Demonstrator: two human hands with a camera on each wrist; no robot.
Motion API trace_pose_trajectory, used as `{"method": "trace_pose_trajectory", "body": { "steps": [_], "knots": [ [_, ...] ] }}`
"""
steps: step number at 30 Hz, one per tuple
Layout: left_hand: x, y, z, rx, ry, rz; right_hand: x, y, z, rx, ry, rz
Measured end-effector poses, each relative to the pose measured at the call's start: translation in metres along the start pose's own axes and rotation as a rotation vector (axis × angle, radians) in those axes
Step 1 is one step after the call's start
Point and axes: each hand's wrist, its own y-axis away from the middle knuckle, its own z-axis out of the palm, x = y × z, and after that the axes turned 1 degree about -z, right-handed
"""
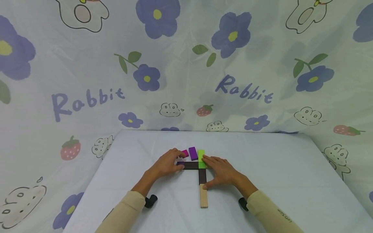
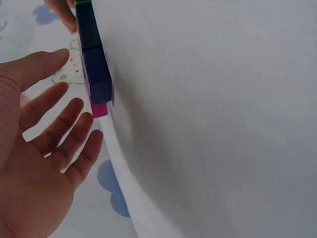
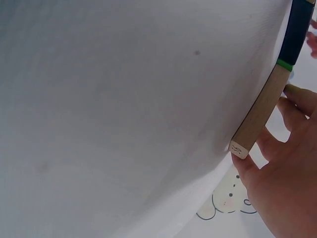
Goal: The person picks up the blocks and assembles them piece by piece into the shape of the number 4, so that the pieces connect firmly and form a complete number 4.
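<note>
In the head view, flat blocks lie in a branching line on the white table. A green block [image 1: 201,156] is at the top, a black block [image 1: 202,176] below it, and a plain wooden block [image 1: 203,196] at the near end. Another black block [image 1: 191,165] runs left to a dark blue block [image 1: 181,163]. My left hand [image 1: 167,163] hovers around the blue block and a magenta block [image 1: 185,153], its fingers spread apart in the left wrist view. My right hand [image 1: 222,171] lies along the right side, fingertips at the green block, thumb at the wooden one.
A purple block [image 1: 193,153] lies between the magenta and green blocks. The white tabletop [image 1: 262,161] spreads around the blocks, its far edge against a patterned curtain [image 1: 186,71]. Dark wrist devices [image 1: 151,201] sit below both wrists.
</note>
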Motion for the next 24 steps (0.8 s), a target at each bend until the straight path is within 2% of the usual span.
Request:
{"method": "trace_pose_trajectory", "body": {
  "steps": [4, 11, 24],
  "knots": [
    [0.000, -0.005, -0.003, 0.016, 0.017, 0.014, 0.000, 0.000, -0.001, -0.003, 0.000, 0.004],
    [0.001, -0.016, -0.005, 0.027, 0.029, -0.002, 0.000, 0.001, 0.000, 0.000, -0.003, -0.003],
    [0.004, -0.047, -0.001, -0.032, 0.033, -0.039, 0.001, 0.000, 0.000, -0.002, -0.004, 0.007]
  ]
}}
